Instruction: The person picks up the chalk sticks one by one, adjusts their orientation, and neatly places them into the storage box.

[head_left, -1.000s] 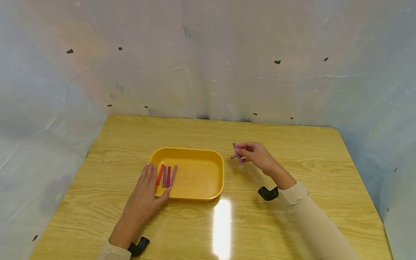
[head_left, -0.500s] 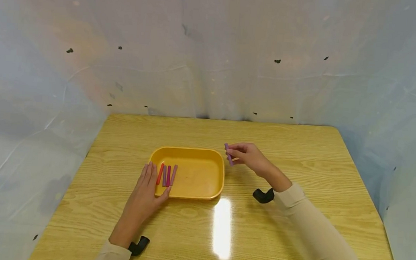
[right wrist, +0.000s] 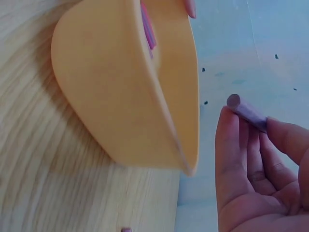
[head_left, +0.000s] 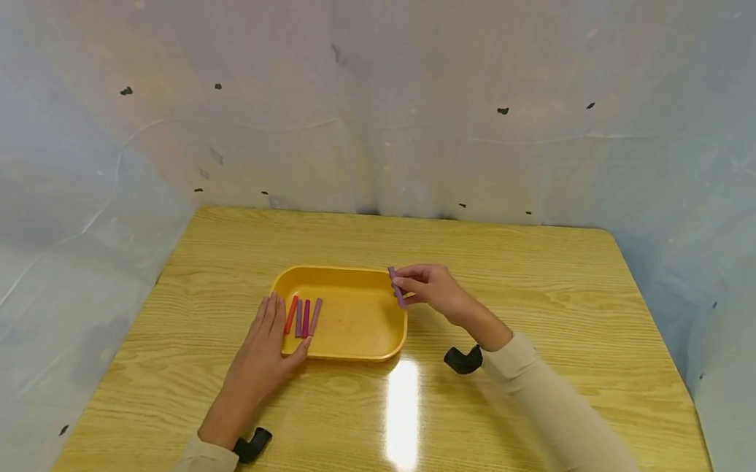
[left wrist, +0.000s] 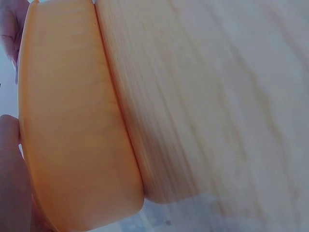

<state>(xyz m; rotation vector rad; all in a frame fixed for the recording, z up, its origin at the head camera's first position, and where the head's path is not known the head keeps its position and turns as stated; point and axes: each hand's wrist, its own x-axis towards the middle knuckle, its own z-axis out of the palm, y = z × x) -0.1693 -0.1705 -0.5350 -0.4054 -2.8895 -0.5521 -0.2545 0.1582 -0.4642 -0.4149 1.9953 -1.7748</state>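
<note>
A yellow tray stands on the table, holding several slim sticks at its left end: a red stick, a magenta stick and muted purple sticks. My left hand rests on the tray's left end, fingers fairly straight along the side and thumb at the front rim. At the tray's far right corner, my right hand pinches a purple stick between thumb and fingertips. That stick is round and chalk-like, tilted, and held above the rim.
The wood-topped table reaches back to a pale sheet with dark spots. In the right wrist view, a small purplish piece shows at the bottom edge. Black wrist devices sit at both wrists.
My right hand has moved left with the purple stick, from beside the tray to its far right corner. The left hand and tray have stayed put.
</note>
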